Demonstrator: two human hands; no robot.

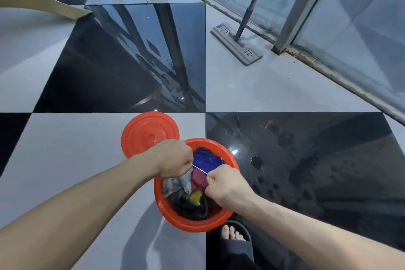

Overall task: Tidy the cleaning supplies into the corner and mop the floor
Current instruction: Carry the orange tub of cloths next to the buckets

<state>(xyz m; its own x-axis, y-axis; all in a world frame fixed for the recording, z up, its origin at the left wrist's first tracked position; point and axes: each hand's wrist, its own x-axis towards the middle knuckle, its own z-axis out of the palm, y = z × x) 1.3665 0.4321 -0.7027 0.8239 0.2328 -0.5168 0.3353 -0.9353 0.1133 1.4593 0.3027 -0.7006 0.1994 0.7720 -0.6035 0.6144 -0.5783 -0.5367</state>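
Observation:
A red bucket (192, 222) stands on the floor right below me, filled with wet cloths in blue, maroon, grey, yellow and black. Its red lid (149, 132) lies flat on the tile just behind it to the left. My left hand (173, 158) and my right hand (225, 184) are both closed on the bucket's thin metal wire handle (200, 169), stretched between them over the cloths. A grey flat mop (237, 44) rests on the floor at the back right, its pole leaning against the glass wall.
The floor is glossy black and pale tiles, with wet spots on the dark tile (295, 160) to the right. A glass wall on a dirty metal track (328, 70) runs along the right. A tan cardboard flap (32, 0) lies far left. My sandalled foot (235, 238) stands beside the bucket.

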